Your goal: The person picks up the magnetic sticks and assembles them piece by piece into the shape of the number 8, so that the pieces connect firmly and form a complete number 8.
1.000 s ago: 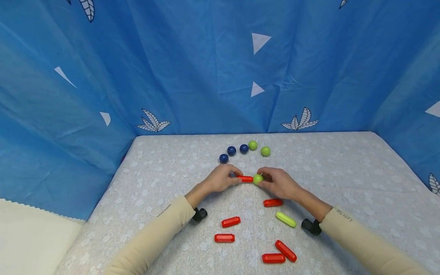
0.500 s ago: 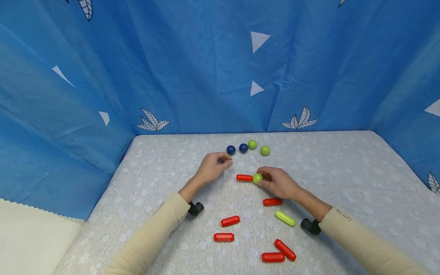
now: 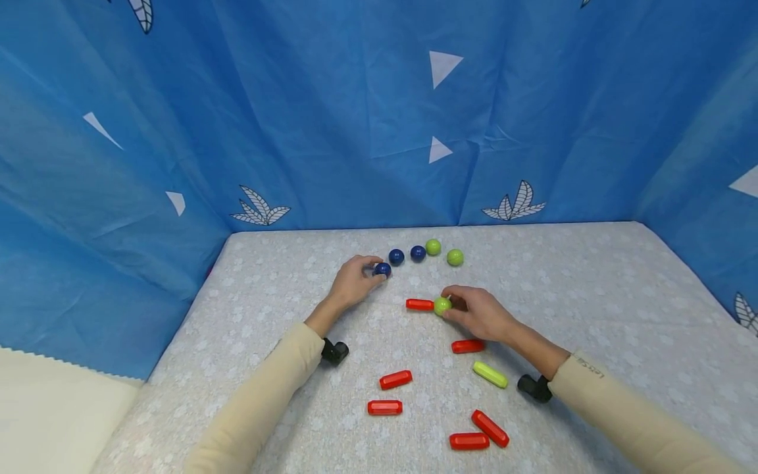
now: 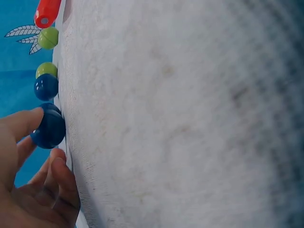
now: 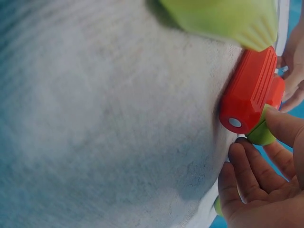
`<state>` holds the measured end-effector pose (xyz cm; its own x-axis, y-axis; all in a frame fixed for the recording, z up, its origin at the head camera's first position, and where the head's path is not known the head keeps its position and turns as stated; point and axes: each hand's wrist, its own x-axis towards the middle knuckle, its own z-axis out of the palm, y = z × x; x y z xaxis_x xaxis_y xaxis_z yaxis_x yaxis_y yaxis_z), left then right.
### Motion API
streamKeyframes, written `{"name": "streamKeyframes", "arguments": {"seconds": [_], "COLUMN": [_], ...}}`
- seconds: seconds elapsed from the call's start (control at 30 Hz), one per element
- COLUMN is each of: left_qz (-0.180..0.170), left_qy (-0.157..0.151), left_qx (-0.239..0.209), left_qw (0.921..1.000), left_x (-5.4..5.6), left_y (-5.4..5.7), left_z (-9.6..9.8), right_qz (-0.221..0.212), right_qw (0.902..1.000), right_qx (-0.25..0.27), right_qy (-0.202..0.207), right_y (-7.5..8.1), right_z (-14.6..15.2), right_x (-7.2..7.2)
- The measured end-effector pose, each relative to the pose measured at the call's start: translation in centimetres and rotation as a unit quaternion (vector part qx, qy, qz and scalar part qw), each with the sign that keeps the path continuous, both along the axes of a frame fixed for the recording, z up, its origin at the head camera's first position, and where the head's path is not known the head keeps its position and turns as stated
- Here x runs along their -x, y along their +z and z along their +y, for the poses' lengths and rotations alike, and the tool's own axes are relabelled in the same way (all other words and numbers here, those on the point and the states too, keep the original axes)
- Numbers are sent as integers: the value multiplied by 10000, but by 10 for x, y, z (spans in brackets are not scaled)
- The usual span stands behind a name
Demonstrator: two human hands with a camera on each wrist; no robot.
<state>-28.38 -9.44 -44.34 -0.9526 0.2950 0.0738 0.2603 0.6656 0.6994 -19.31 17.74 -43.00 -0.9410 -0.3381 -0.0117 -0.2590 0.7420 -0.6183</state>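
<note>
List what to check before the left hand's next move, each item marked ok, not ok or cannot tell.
1. The right hand pinches a green ball: ok.
2. The red rod touches that green ball: ok.
3. The left hand has its fingers round a blue ball: ok.
4. That blue ball meets the red rod's free end: not ok, they are apart.
5. That blue ball is off the tablecloth: cannot tell.

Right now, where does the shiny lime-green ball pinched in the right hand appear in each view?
Head: right of centre, below mid-height; the lime-green ball is in the right hand.
Left wrist: not in it; the two round green balls at upper left are others.
Right wrist: right of centre, below mid-height, at the fingertips.
Shared landmark: the left hand, lower left in left wrist, upper right edge in right wrist.
</note>
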Motion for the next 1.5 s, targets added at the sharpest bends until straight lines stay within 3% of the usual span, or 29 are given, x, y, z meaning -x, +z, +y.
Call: {"name": "streamKeyframes", "arguments": {"seconds": [0.5,0.67,0.9,1.03,1.17,1.27,1.5], "left_qz": [-81,-109,-305,-370,-209,-100,-212], "left_qy": [-110,-121,-465,-975,-1443,-1570,-1477], "left_qx": [61,-10,-33,131,465,578,476], "left_qw": [9999,9999,9984,9945,9882,9859,9877], "left_x": [0,-5,-26,-43,-54,-56,-54], "left_y": [-1,-1,8,14,15,14,10], "left_z": [3,2,-6,-8,-4,0,2], "right_qz": [-61,-83,-105,-85,-62,-11,105], "right_qw": [10000,9999,9999,9999,9999,10000,9997], "right_qx": [35,24,60,37,16,58,178], "right_qy": [-68,-62,-51,-76,-79,-48,108], "right_y": [2,0,-1,0,1,2,2], "right_z": [-1,-1,-2,-1,0,2,2], "right_x": [-1,-1,1,1,1,0,-3]}}
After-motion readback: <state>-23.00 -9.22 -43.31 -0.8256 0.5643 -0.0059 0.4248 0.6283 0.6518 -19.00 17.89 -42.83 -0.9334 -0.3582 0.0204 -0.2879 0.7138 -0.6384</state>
